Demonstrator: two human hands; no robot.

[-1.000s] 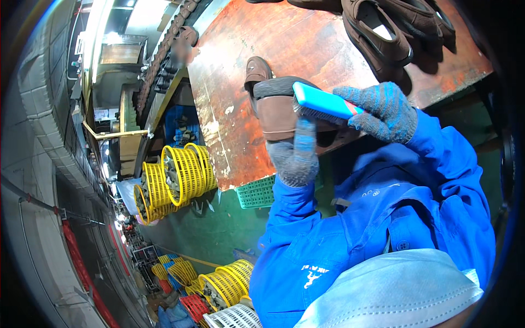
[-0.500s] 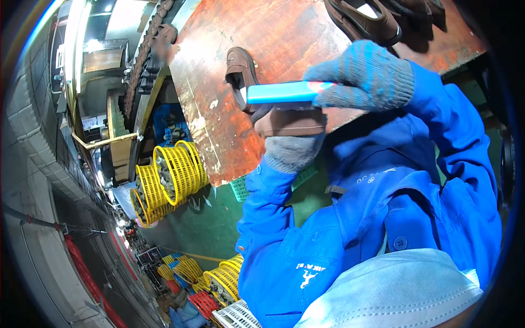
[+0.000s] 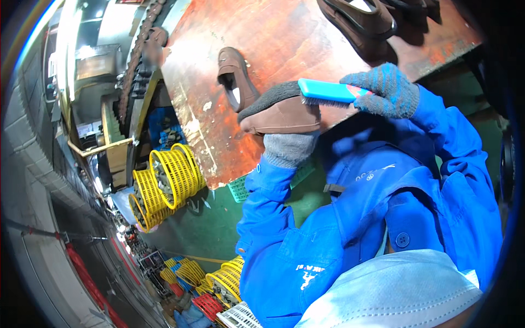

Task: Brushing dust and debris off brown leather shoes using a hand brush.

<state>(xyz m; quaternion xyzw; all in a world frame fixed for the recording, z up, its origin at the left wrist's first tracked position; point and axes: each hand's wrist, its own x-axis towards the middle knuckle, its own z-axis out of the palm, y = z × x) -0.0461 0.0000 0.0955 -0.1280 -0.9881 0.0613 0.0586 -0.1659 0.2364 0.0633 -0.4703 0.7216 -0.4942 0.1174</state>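
My left hand (image 3: 290, 148), in a grey glove, holds a brown shoe (image 3: 281, 118) up in front of me. The shoe is turned over, its dark sole facing up, and my fingers are hidden in or behind it. A blue brush (image 3: 327, 92) with dark bristles facing down is gripped at its right end by my right hand (image 3: 387, 90), gloved in grey and blue. The brush's left end overlaps the right end of the shoe; whether the bristles touch it I cannot tell. Another brown shoe (image 3: 240, 71) lies on the worn reddish table (image 3: 188, 104), just beyond the held one.
More brown shoes (image 3: 363, 30) stand at the table's far right. Yellow baskets (image 3: 175, 176) are on the left beside the table, and a green basket (image 3: 238, 188) shows under its near edge. Farther left, brown shoes (image 3: 158, 36) line a narrow rack or conveyor.
The brush has moved right along the shoe, from over its left part to its right end, and tilted slightly. The dark sole now shows. My left hand stays nearly in place.
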